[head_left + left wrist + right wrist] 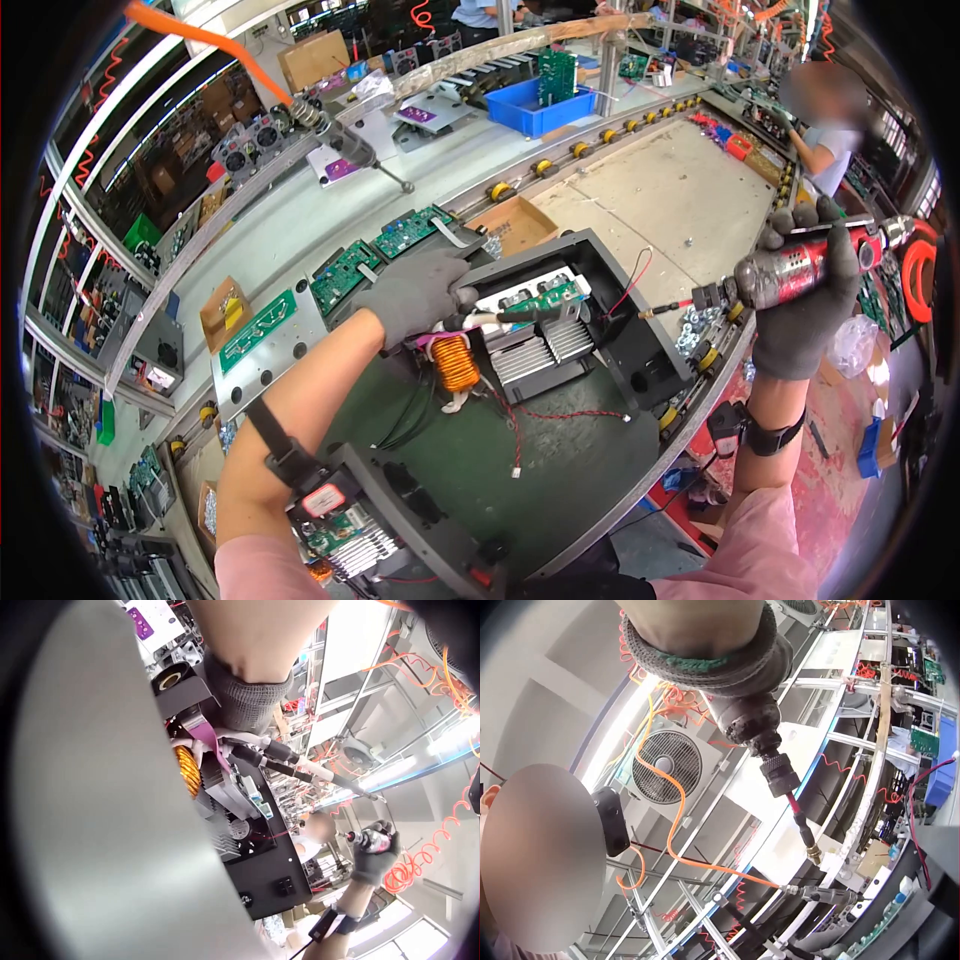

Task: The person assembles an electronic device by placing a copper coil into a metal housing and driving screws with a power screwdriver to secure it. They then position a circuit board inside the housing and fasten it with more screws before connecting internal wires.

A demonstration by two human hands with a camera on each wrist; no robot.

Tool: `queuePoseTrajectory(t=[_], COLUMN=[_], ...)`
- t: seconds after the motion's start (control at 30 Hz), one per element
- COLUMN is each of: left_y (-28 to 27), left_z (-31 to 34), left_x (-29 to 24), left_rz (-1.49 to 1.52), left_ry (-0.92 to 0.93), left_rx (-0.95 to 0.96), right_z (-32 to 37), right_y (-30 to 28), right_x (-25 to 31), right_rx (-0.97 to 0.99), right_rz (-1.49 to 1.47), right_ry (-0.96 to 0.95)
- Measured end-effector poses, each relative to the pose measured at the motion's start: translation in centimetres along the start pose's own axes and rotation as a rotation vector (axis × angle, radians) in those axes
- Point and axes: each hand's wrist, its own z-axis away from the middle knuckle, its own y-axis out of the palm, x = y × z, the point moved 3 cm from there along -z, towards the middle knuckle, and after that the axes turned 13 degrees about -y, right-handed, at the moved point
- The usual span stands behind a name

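Observation:
In the head view my gloved left hand [415, 295] reaches over the near-left edge of a black case [630, 350], gripping dark cables beside an orange-wound coil [455, 363]. A green circuit board [545, 300] and silver heatsinks [540, 355] lie inside the case. My gloved right hand [810, 300] grips a red power driver [785, 275], its bit pointing left at the case's right side, where a red and black wire loops up. In the right wrist view the driver's chuck [780, 774] and bit show against the ceiling.
Green boards [345, 275] and a cardboard box of screws [515, 225] lie behind the case. Another case [400, 520] stands at the near left. A driver on an orange hose [345, 140] hangs above the line, and a blue bin [540, 105] sits farther back. A person stands at right.

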Motion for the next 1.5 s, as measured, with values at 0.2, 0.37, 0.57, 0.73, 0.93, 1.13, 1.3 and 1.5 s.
queuePoseTrajectory(t=[0.2,0.37,0.57,0.73,0.93,1.13,1.3,1.5], left_y=[-0.4,-0.8,-0.8,-0.6,-1.0,-1.5,-1.5,-2.1], left_z=[5.0,7.2,7.5,7.0,7.4,6.8,4.9,3.8], left_x=[4.0,5.7,5.6,5.5,4.9,3.3,2.0,0.3], left_rz=[0.332,0.54,0.591,0.556,0.465,0.278,0.128,-0.092], left_ry=[0.156,0.294,0.362,0.364,0.32,0.162,-0.065,-0.207], left_rx=[-0.192,-0.091,-0.069,-0.077,-0.072,-0.13,-0.071,0.036], right_z=[-0.1,1.8,3.7,4.5,5.0,4.5,3.8,3.7], right_y=[4.2,8.7,11.6,11.9,11.8,11.8,11.9,11.3], right_x=[-5.8,-10.5,-12.0,-12.3,-12.9,-13.3,-13.5,-14.1], right_rx=[-0.024,-0.021,0.027,0.058,0.012,0.086,0.216,0.266], right_rz=[-0.037,-0.071,-0.045,0.014,0.002,0.129,0.205,0.278], right_ry=[0.19,0.412,0.497,0.547,0.631,0.586,0.518,0.474])
